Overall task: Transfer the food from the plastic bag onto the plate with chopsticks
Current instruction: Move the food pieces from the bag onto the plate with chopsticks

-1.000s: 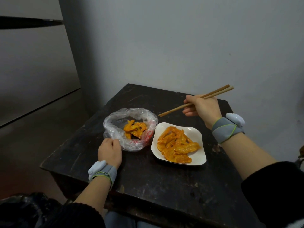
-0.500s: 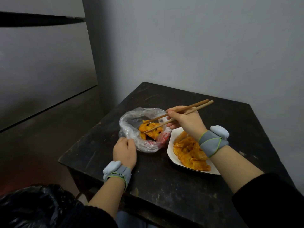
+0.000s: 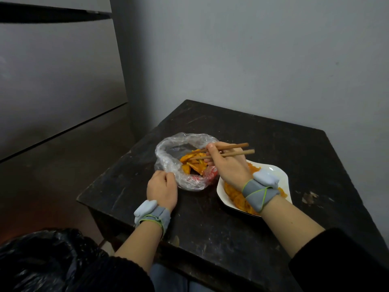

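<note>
A clear plastic bag [image 3: 168, 152] lies open on the dark table, with orange food pieces [image 3: 190, 163] inside. My left hand [image 3: 162, 189] grips the bag's near edge. My right hand [image 3: 227, 165] holds wooden chopsticks [image 3: 231, 150], whose tips reach into the bag among the food. Just right of the bag stands a white plate [image 3: 277, 173] with more orange food [image 3: 237, 200], partly hidden by my right wrist.
The small dark wooden table [image 3: 273, 148] stands in a corner against a grey wall. A black plastic bag [image 3: 42, 258] sits at the lower left, off the table. Both wrists wear grey bands.
My right hand has come from above the plate leftwards and lowered the chopstick tips into the bag. My left hand keeps its hold on the bag's edge. The camera has shifted left.
</note>
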`<state>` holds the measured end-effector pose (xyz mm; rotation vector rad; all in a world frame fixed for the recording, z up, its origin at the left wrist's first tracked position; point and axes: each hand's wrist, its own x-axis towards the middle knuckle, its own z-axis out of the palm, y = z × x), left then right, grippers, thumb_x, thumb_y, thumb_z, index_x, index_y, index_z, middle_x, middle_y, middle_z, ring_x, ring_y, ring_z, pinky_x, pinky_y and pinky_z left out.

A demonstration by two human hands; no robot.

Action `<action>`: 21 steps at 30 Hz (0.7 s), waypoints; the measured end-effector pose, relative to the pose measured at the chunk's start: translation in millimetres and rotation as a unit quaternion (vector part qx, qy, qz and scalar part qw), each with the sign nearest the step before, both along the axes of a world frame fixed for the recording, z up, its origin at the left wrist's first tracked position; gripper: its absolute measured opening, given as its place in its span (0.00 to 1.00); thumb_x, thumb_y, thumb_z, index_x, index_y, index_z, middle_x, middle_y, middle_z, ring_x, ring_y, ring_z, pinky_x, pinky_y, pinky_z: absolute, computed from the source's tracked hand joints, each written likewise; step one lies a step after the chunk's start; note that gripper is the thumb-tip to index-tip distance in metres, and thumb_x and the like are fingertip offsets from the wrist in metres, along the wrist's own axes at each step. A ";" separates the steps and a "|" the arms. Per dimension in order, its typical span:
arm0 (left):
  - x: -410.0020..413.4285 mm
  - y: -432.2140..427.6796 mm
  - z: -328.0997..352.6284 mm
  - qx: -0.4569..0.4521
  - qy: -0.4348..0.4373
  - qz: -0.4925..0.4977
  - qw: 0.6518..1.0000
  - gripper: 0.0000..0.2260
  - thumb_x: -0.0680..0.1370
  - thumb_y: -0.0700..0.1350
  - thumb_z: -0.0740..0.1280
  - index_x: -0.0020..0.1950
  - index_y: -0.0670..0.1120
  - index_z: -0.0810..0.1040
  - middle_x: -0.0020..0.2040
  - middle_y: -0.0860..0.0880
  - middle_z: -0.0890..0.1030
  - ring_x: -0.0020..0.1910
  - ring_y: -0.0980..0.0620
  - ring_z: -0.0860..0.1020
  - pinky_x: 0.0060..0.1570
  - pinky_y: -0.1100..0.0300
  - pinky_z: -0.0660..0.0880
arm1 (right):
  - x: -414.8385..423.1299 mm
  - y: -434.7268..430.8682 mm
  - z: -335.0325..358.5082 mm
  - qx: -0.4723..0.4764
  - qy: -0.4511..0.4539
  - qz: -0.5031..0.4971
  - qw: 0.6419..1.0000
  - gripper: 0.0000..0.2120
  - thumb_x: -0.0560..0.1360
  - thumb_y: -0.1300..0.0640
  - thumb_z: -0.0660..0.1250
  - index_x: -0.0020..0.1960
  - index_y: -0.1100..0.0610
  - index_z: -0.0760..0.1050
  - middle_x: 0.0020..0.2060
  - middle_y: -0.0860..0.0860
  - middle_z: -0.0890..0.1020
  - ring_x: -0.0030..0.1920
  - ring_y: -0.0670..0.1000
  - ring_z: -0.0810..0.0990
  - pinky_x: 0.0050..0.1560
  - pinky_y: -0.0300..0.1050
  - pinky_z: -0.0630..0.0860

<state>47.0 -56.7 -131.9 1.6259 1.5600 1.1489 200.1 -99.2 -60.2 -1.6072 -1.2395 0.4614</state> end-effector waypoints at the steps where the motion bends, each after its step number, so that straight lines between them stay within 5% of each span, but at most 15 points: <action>1: 0.0 0.5 -0.3 0.001 0.002 -0.001 1.000 0.16 0.77 0.41 0.58 0.29 0.41 0.67 0.37 0.43 0.73 0.35 0.46 0.70 0.37 0.56 0.63 | -1.9 -1.4 0.7 0.004 -0.035 0.001 0.999 0.12 0.81 0.52 0.61 0.46 0.56 0.80 0.36 0.50 0.85 0.39 0.43 0.84 0.48 0.45 0.82; 7: 0.5 -0.2 0.1 -0.001 0.002 0.000 1.000 0.15 0.77 0.41 0.58 0.31 0.39 0.69 0.37 0.43 0.73 0.35 0.45 0.70 0.37 0.54 0.65 | -5.6 3.2 3.6 0.001 -0.051 0.022 0.998 0.13 0.81 0.53 0.61 0.48 0.61 0.80 0.37 0.53 0.85 0.38 0.45 0.84 0.48 0.50 0.82; 12: 1.4 -0.6 -1.3 -0.001 -0.002 -0.004 1.000 0.15 0.77 0.42 0.58 0.34 0.36 0.72 0.37 0.42 0.73 0.35 0.46 0.71 0.38 0.52 0.66 | -7.3 25.5 3.8 -0.022 -0.104 0.020 0.994 0.16 0.80 0.50 0.61 0.43 0.61 0.78 0.36 0.58 0.84 0.42 0.58 0.83 0.48 0.61 0.78; 19: -1.3 3.0 -4.8 0.004 -0.001 0.004 1.000 0.15 0.77 0.41 0.58 0.29 0.43 0.66 0.35 0.45 0.71 0.33 0.49 0.69 0.36 0.57 0.62 | -5.1 60.4 4.9 -0.032 -0.087 -0.011 0.996 0.24 0.74 0.37 0.56 0.38 0.56 0.76 0.37 0.59 0.84 0.43 0.61 0.83 0.51 0.60 0.79; 21: 0.8 3.1 -4.5 0.004 0.001 -0.002 1.000 0.16 0.77 0.41 0.58 0.29 0.43 0.66 0.36 0.46 0.71 0.32 0.50 0.68 0.35 0.58 0.61 | 3.5 63.9 4.7 -0.027 -0.006 -0.039 0.999 0.24 0.76 0.39 0.58 0.43 0.59 0.79 0.35 0.60 0.83 0.38 0.59 0.85 0.46 0.54 0.83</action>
